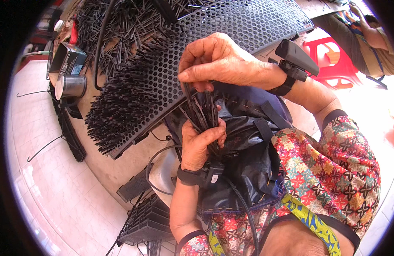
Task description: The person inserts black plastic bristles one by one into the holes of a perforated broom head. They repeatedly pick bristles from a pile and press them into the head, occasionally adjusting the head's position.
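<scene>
My left hand (199, 143) is closed round a bundle of thin black strips (202, 112), which fan out upward from the fist. Just above them, my right hand (216, 59) pinches with thumb and forefinger at the top end of one dark strip. Beyond both hands lies a black perforated panel (244, 30) with rows of holes, slanting across the view. Dense black strips (115, 115) stand upright in its left part, while the holes toward the right are bare. A black apron-like sheet (244, 141) covers my lap under the left hand.
Loose black strips (128, 25) are heaped behind the panel. At the left are a metal can (71, 86) and a dark box (68, 59). Black crates (147, 219) stand low beside me. A red plastic chair (333, 59) and another person (363, 42) are at upper right.
</scene>
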`<action>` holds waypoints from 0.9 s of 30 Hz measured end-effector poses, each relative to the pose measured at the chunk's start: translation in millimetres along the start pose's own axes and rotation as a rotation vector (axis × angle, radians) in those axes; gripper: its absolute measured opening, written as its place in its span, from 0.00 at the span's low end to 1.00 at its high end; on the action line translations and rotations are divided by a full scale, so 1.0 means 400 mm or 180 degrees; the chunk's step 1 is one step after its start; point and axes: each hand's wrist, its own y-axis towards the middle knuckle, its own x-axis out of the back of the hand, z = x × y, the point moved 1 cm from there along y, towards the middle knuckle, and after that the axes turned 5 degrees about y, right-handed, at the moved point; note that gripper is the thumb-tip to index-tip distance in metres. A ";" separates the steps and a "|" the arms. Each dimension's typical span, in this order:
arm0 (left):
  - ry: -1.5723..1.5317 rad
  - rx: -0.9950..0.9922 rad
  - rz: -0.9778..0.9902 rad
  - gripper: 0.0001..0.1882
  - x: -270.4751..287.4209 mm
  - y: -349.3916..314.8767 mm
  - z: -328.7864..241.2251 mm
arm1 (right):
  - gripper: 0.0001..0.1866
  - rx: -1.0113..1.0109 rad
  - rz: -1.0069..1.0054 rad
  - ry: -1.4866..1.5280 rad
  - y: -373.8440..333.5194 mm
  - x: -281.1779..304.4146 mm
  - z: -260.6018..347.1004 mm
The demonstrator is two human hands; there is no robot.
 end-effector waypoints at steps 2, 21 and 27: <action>-0.0016 0.0031 -0.0024 0.28 0.000 -0.001 0.001 | 0.10 -0.0027 0.0044 0.0102 0.000 -0.007 -0.001; -0.0146 -0.0018 0.0037 0.23 0.012 0.000 0.012 | 0.07 0.2250 -0.1521 -0.1728 0.112 0.015 -0.001; -0.0148 -0.0022 -0.0032 0.25 0.008 0.000 0.013 | 0.05 0.2714 -0.1269 -0.2394 0.109 0.021 0.014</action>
